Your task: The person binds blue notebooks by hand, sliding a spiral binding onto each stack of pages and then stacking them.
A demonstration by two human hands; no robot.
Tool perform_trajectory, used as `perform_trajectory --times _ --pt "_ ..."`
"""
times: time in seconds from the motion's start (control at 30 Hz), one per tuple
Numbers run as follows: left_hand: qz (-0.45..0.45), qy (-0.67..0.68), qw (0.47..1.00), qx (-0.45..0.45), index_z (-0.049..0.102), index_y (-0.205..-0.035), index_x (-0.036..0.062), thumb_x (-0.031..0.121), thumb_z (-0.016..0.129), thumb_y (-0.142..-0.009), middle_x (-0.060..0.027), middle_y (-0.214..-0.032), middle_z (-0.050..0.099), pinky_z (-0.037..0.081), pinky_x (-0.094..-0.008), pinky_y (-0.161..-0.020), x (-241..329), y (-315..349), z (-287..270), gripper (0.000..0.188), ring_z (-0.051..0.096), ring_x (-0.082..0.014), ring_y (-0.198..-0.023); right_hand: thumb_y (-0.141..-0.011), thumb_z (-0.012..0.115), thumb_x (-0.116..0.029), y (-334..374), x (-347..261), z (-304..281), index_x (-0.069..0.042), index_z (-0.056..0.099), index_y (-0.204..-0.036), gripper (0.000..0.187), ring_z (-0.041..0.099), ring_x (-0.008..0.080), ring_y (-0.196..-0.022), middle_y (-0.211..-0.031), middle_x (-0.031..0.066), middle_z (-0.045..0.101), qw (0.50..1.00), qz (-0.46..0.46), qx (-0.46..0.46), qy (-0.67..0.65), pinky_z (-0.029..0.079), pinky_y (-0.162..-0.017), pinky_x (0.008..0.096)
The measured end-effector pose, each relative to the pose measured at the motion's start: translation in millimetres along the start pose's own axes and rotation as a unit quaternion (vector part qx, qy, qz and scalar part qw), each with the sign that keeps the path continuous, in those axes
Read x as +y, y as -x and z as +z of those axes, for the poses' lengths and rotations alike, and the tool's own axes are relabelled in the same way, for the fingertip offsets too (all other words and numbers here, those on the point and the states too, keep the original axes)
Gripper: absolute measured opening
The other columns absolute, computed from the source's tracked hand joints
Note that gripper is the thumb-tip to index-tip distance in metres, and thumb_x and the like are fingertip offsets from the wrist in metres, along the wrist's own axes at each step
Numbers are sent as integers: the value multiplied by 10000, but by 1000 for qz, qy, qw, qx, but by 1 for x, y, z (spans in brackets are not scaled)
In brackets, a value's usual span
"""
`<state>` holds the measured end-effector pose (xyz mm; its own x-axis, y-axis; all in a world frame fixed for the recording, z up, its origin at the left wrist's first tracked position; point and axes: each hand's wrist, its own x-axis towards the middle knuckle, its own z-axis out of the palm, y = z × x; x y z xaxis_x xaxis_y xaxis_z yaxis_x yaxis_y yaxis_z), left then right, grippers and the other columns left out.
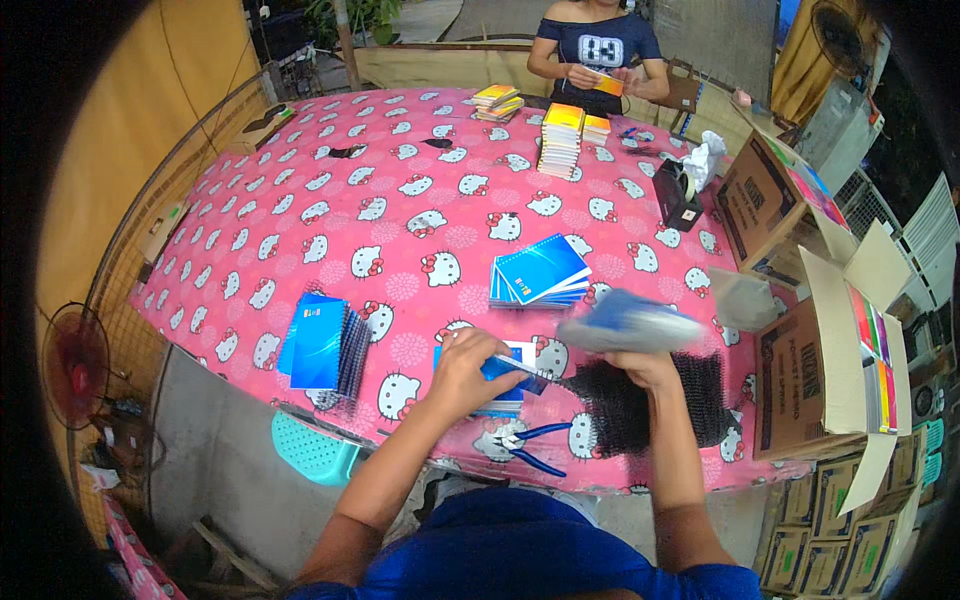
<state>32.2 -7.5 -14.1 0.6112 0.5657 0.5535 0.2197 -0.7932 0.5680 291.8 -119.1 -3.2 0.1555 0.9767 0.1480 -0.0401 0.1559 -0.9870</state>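
My left hand (pixel 468 372) is closed with its thumb and fingers on a thin blue notebook (pixel 530 378), tilted nearly edge-on. Beneath that hand lies a low stack of blue notebooks (pixel 500 408). My right hand (pixel 645 368) grips a blue and white notebook (pixel 632 322), smeared by motion, raised above the table. Under the right wrist spreads a pile of black spiral binding coils (pixel 655 408). Blue-handled pliers (pixel 540 448) lie with handles apart near the table's front edge. Beyond my hands sits a stack of blue notebooks (pixel 542 272), the top one turned askew.
A bound blue notebook stack (pixel 325 345) stands at left. The table has a pink patterned cover (pixel 330 215). Cartons (pixel 815 380) and a black tape dispenser (pixel 678 195) are at right. Across, a person (pixel 598 55) holds a yellow notebook beside yellow notebook stacks (pixel 561 140).
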Motion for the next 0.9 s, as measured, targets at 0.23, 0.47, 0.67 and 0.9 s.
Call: perform_trajectory --times 0.23,0.47,0.67,0.9 --pt "-24 9 999 -37 636 -859 76 257 831 -635 -83 -859 632 442 -403 -803 0 -9 -7 348 587 -278 -876 -624 700 -30 -8 42 -10 -29 592 -1044 434 621 218 -783 -917 88 649 990 -6 -16 142 496 -698 361" --pt "-53 93 994 -11 631 -952 35 131 780 -696 -127 -971 629 485 -380 -801 -15 -8 -23 311 608 -301 -897 -559 702 30 -28 9 16 -32 602 -1105 558 630 190 -867 -968 81 655 988 20 -24 154 504 -785 340" --pt "-228 236 944 -18 659 -1089 41 -21 699 -781 -86 -1088 659 521 -280 -794 -24 14 -37 317 630 -145 -941 -551 689 37 -36 -12 36 -54 608 -1113 575 629 184 -886 -990 55 669 992 46 -56 106 496 -822 327" --pt "-284 313 906 -23 648 -1119 17 -45 668 -808 -87 -1080 662 517 -274 -831 -36 28 -37 318 628 -142 -957 -592 712 -35 -37 -19 47 -39 602 -1104 524 626 179 -879 -940 49 653 984 29 -104 141 494 -800 334"
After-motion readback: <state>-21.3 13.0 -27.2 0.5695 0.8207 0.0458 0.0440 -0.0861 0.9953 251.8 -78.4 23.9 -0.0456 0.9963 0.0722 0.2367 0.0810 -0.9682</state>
